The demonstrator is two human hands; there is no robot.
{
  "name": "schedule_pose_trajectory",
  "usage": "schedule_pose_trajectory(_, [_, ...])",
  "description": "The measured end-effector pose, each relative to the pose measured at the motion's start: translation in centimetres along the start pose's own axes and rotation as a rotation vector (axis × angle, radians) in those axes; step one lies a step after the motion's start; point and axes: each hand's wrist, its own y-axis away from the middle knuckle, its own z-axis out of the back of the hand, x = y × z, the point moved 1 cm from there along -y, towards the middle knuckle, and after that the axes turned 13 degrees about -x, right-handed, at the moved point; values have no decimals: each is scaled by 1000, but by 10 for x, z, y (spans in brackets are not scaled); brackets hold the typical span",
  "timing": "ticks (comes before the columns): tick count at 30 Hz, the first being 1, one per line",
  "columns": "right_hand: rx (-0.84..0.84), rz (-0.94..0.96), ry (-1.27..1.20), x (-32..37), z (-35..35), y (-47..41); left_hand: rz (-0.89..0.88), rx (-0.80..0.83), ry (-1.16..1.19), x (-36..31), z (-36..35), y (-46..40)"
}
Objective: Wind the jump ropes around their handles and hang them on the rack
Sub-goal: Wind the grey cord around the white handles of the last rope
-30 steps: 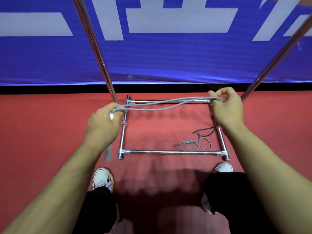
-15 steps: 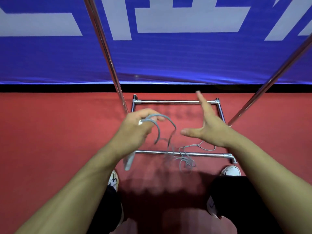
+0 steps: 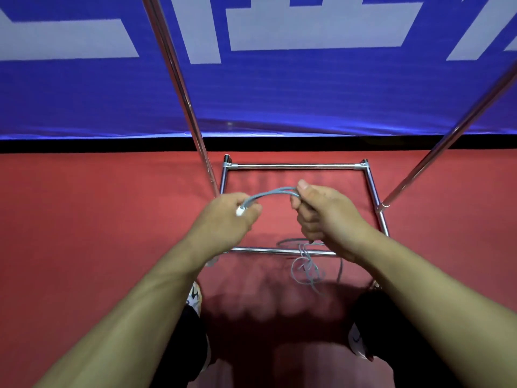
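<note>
Two hands work one grey jump rope [image 3: 272,192] above the base of a chrome rack [image 3: 293,165]. The left hand [image 3: 228,217] clenches the handle [image 3: 240,211], of which only a white end cap shows at the thumb; the rest of the handle is hidden in the fist. The right hand [image 3: 319,211] is curled round a bundle of several cord strands, thumb on top, close beside the left hand, so that a short arch of cord spans the gap between them. Half a second ago the right hand was spread open and held nothing while a loose loop hung from the left; it has since closed on the cord, and one second ago the hands were well apart with the strands stretched between them. This suggests a repeated gather-and-draw cycle, each pass shortening the free cord. Below the right hand the unwound remainder [image 3: 306,268] lies in tangled loops on the red floor [image 3: 84,233], draped across the near base bar. Beyond the hands, two slanting rack uprights [image 3: 179,88] rise against a blue banner [image 3: 279,93]. Winding appears unfinished, judging by the slack on the floor; hanging is not yet begun.
</note>
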Motion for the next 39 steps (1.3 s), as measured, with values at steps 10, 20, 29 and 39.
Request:
schedule_pose_trajectory(10, [-87, 26, 74, 11, 11, -1, 135, 119, 221, -27, -23, 11])
schedule_pose_trajectory(20, [-24, 36, 218, 12, 22, 1, 78, 38, -22, -24, -26, 5])
schedule_pose_trajectory(29, [227, 21, 475, -62, -34, 27, 508, -215, 588, -37, -36, 10])
schedule_pose_trajectory(39, [-125, -289, -663, -33, -31, -5, 606, -140, 1113, -53, -24, 20])
